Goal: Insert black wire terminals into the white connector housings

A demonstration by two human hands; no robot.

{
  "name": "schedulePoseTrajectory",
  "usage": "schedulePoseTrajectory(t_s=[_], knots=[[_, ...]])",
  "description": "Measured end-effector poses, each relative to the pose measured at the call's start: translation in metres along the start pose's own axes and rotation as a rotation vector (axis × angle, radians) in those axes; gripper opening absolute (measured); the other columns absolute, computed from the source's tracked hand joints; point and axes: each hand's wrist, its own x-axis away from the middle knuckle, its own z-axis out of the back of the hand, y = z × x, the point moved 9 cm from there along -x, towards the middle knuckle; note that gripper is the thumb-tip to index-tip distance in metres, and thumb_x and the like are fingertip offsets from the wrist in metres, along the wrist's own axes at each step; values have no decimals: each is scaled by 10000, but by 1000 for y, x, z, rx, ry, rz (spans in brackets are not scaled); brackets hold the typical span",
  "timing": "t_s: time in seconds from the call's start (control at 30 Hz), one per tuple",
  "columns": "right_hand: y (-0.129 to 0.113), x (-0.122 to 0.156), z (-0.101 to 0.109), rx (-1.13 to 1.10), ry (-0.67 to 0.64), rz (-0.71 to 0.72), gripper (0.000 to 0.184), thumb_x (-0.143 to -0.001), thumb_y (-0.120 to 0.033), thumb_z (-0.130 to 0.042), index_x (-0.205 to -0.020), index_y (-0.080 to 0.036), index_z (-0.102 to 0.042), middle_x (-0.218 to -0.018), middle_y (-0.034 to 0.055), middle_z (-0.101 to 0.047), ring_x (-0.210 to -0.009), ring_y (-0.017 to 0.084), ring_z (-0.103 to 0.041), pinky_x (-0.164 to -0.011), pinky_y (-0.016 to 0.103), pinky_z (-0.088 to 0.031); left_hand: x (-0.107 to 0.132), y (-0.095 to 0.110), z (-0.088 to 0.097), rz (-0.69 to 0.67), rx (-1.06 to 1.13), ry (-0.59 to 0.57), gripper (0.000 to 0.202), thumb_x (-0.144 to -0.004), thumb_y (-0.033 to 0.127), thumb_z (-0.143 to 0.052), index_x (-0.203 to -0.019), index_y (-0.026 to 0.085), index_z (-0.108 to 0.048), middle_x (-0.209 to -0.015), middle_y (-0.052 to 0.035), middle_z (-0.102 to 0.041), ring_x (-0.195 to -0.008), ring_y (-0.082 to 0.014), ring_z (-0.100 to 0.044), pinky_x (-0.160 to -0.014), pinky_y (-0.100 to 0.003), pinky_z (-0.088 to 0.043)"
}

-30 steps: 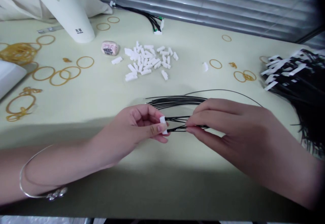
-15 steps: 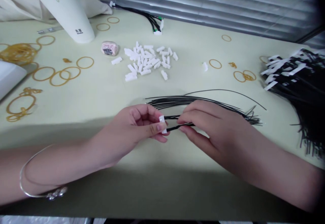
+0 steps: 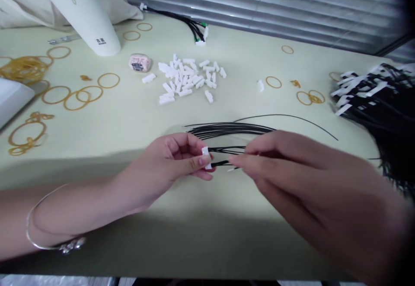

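White connector (image 3: 205,151) is pinched between thumb and fingers of left hand (image 3: 175,158), over table (image 3: 129,117) between near and far edges. Right hand (image 3: 292,169) is curled nearly closed at black wires (image 3: 219,163); its grip cannot be told. Connector best held steady, wires straight.

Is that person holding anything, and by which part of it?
The left hand pinches a white connector about its middle. The right hand is at a black wire, but contact is hidden, so its hold can't be told.
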Motion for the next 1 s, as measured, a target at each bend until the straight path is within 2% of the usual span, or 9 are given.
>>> schedulePoseTrajectory(t_s=[0.1, 0.2, 0.3, 0.73, 1.0], knots=[[-4, -1, -15, -67, 8, 3, 213, -880, -172, -453, -876, -192, -666, -848, 23, -610, -700, 74, -556, -545, 183, -435, 1, 0, 0, 1, 22, -17, 170, -758, 166, -675, -844, 108, -541, -759, 18, -568, -707, -61, -595, -684, -169, -526], [-11, 0, -15, -130, 100, 112, 102, -838, -110, -530, -838, -166, -615, -828, 4, -614, -797, 90, -541, -706, 214, -454, 1, -1, 0, 16, 48, -25, 181, -754, 173, -680, -846, 111, -537, -741, 22, -566, -693, -66, -603, -678, -171, -522], [-11, 3, -16, -133, 129, 153, 114, -795, -52, -566, -828, -161, -559, -810, -14, -612, -849, 91, -524, -816, 241, -437, 1, -2, 0, 32, 51, -19, 184, -752, 167, -680, -844, 111, -531, -726, 21, -576, -673, -72, -616, -657, -157, -513], [-5, -4, -22, -96, 55, 104, 117, -803, -82, -555, -796, -153, -649, -737, -14, -608, -763, 74, -542, -665, 206, -413, 0, -1, -1, 26, 22, -35, 192, -744, 175, -688, -843, 108, -538, -723, 13, -603, -665, -81, -630, -640, -154, -505], [-9, 1, -25, -74, 30, 177, 120, -804, -77, -559, -852, -162, -627, -801, -15, -618, -794, 95, -539, -775, 241, -422, 1, 1, -1, -10, 6, -37, 172, -740, 152, -681, -834, 116, -542, -725, 22, -590, -671, -82, -628, -644, -159, -503]])
